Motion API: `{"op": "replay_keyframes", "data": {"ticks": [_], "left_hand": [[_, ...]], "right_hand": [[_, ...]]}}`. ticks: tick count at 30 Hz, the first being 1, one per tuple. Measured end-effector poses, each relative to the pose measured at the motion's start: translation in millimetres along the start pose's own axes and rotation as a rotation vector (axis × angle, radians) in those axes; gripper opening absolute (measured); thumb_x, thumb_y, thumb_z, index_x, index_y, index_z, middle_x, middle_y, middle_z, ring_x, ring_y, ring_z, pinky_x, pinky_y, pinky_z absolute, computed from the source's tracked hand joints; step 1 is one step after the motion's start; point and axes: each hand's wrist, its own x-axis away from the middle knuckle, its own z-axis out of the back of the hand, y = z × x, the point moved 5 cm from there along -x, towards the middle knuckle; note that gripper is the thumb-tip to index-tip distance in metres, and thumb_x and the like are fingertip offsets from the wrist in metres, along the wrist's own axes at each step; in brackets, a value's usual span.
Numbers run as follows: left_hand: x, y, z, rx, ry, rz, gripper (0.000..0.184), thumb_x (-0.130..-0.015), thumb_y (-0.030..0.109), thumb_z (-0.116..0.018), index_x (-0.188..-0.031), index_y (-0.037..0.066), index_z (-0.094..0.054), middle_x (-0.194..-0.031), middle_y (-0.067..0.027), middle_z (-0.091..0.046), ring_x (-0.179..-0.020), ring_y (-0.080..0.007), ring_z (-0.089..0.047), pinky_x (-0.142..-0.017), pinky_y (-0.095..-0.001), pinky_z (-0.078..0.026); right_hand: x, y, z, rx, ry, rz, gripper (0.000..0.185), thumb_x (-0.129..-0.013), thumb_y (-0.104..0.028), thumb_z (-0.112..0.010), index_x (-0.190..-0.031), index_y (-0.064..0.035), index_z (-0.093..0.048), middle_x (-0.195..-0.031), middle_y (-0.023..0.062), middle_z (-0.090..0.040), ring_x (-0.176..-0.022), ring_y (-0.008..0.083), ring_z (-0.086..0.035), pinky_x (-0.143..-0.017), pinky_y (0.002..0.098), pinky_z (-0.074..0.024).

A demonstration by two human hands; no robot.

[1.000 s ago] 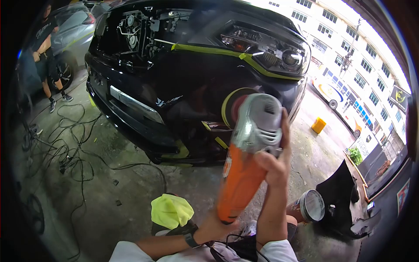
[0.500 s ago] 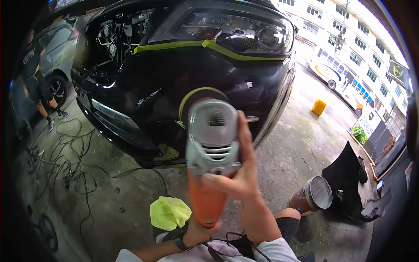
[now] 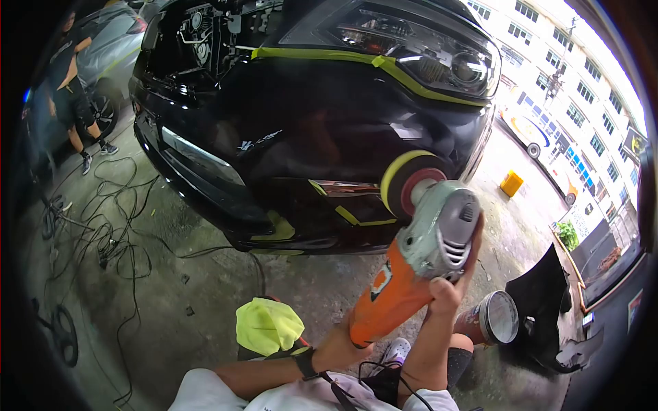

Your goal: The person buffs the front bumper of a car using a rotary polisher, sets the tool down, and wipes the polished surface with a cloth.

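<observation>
An orange polisher (image 3: 391, 288) with a grey metal head slants up to the right. My left hand (image 3: 339, 349), below a dark watch, is wrapped round its lower end, fingers partly hidden. My right hand (image 3: 456, 284) grips the head from the right side, thumb on the near face. The round pad (image 3: 411, 181), yellow-edged with a red backing, is against the right part of the black bumper (image 3: 329, 137), by a taped trim strip. Yellow-green tape (image 3: 319, 55) runs under the headlight (image 3: 425, 58).
A yellow-green cloth (image 3: 269, 325) lies by my left knee. Tangled cables (image 3: 113, 236) spread over the floor at left, near a standing person (image 3: 68, 89). At right are a bucket (image 3: 499, 317), a black car panel (image 3: 545, 308) and a yellow container (image 3: 510, 183).
The polisher and both hands swung left across the bumper, then back right, past where they began. The tool now tilts further to the right, and the view has shifted.
</observation>
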Motion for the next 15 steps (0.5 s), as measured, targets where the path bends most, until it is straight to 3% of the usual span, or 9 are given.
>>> {"op": "replay_keyframes", "data": {"ticks": [3, 5, 8, 12, 15], "left_hand": [[7, -18, 21, 0.047, 0.001, -0.011, 0.059, -0.079, 0.022, -0.080, -0.128, -0.001, -0.056, -0.103, -0.0185, -0.073, -0.091, -0.0315, -0.075, -0.078, -0.0413, -0.059], [11, -23, 39, 0.064, 0.009, 0.003, 0.052, -0.079, 0.018, -0.081, -0.121, -0.001, -0.059, -0.104, -0.0125, -0.071, -0.093, -0.0217, -0.071, -0.080, -0.0378, -0.058], [24, -41, 57, 0.186, 0.069, 0.074, 0.040, -0.082, 0.012, -0.079, -0.115, 0.001, -0.060, -0.103, -0.0063, -0.066, -0.092, -0.0154, -0.066, -0.081, -0.0344, -0.058], [38, -82, 59, 0.430, 0.054, 0.103, 0.030, -0.087, 0.002, -0.074, -0.113, 0.004, -0.059, -0.098, -0.0029, -0.063, -0.085, -0.0140, -0.064, -0.078, -0.0318, -0.059], [39, -85, 53, 0.476, 0.059, 0.128, 0.034, -0.086, 0.006, -0.077, -0.115, 0.004, -0.059, -0.101, -0.0037, -0.064, -0.085, -0.0134, -0.065, -0.075, -0.0315, -0.058]], "right_hand": [[10, 11, -29, 0.054, -0.110, 0.030, 0.132, -0.058, -0.026, -0.090, -0.164, -0.0007, -0.017, -0.155, 0.0225, -0.041, -0.140, 0.0319, -0.049, -0.114, 0.0434, -0.0431], [19, 19, -55, 0.115, -0.208, -0.015, 0.134, -0.060, -0.034, -0.089, -0.165, 0.0006, -0.013, -0.159, 0.0233, -0.035, -0.145, 0.0332, -0.043, -0.117, 0.0432, -0.0396], [23, 24, -91, 0.281, -0.406, 0.151, 0.131, -0.061, -0.028, -0.093, -0.162, 0.0066, -0.016, -0.154, 0.0270, -0.043, -0.139, 0.0340, -0.051, -0.116, 0.0429, -0.0412], [30, 30, -121, 0.329, -0.495, 0.085, 0.126, -0.064, -0.031, -0.092, -0.160, 0.0084, -0.021, -0.148, 0.0308, -0.049, -0.136, 0.0387, -0.055, -0.114, 0.0417, -0.0423], [29, 29, -108, 0.330, -0.457, 0.092, 0.125, -0.065, -0.029, -0.092, -0.160, 0.0088, -0.022, -0.147, 0.0302, -0.051, -0.135, 0.0363, -0.056, -0.113, 0.0410, -0.0427]]}}
